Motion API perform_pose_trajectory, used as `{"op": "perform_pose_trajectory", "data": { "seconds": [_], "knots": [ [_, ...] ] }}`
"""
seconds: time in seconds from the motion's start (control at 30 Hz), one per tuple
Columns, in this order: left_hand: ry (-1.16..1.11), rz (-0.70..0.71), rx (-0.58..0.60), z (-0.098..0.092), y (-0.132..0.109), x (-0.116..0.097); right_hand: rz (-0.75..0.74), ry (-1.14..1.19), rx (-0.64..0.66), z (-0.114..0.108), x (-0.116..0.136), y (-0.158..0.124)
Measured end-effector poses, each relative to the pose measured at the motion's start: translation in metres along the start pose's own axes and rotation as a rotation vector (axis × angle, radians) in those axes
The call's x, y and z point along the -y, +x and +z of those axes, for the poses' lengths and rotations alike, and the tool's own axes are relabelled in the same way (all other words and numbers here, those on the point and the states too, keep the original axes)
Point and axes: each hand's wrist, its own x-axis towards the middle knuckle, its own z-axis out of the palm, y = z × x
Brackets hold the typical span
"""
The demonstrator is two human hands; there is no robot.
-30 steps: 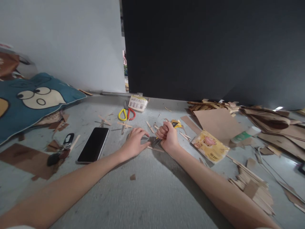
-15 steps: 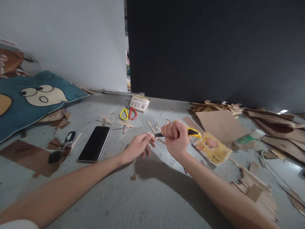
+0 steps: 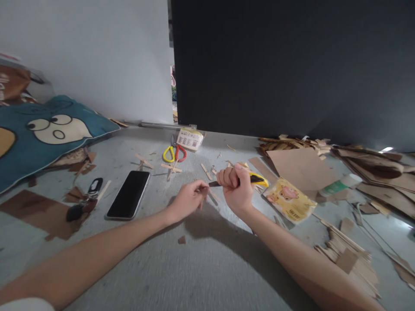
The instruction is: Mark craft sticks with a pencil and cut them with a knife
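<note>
My right hand point(image 3: 236, 190) is wrapped round a yellow and black utility knife point(image 3: 259, 179), its yellow end sticking out to the right. The dark blade end points left, at the fingertips of my left hand point(image 3: 191, 198). That left hand is closed in a pinch, thumb and forefinger together; what lies between them is too small to make out. Just behind the hands are thin wooden strips point(image 3: 205, 171). A cross of small sticks point(image 3: 171, 169) lies farther back, near scissors point(image 3: 175, 154) with one yellow and one red handle.
A black phone point(image 3: 129, 195) and keys point(image 3: 84, 203) lie at the left, below a blue cartoon pillow point(image 3: 61, 129). A yellow tissue pack point(image 3: 289, 200), brown cardboard point(image 3: 301, 170), a white-green tube point(image 3: 340, 185) and scraps spread right. A second pack point(image 3: 190, 139) stands by the dark panel point(image 3: 275, 65).
My right hand and the knife have shifted slightly left and down. The left fingers have curled in more, and the pale bit at their tips no longer shows.
</note>
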Motion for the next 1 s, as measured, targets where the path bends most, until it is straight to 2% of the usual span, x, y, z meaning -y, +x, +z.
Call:
{"op": "perform_pose_trajectory", "data": {
  "seconds": [0.07,0.13,0.23,0.33,0.53,0.7,1.0],
  "knots": [
    [0.201,0.094,-0.130,-0.002,-0.002,0.003,-0.013,0.002,-0.011,-0.001,-0.001,0.001],
    [0.400,0.214,-0.196,-0.004,-0.003,0.006,-0.024,0.000,-0.027,-0.002,-0.002,0.003],
    [0.601,0.394,-0.131,-0.005,-0.004,0.011,-0.022,0.000,-0.040,-0.004,-0.005,0.006],
    [0.738,0.468,-0.037,-0.005,-0.002,0.015,-0.007,0.006,-0.045,-0.008,-0.010,0.008],
    [0.761,0.422,-0.011,-0.006,0.003,0.016,0.075,0.022,-0.087,-0.017,-0.019,0.012],
    [0.732,0.311,-0.010,-0.009,0.004,0.010,0.089,0.034,-0.122,-0.020,-0.020,0.014],
    [0.848,0.138,0.039,-0.011,0.004,0.006,0.113,0.072,-0.126,-0.021,-0.020,0.015]
  ]
}}
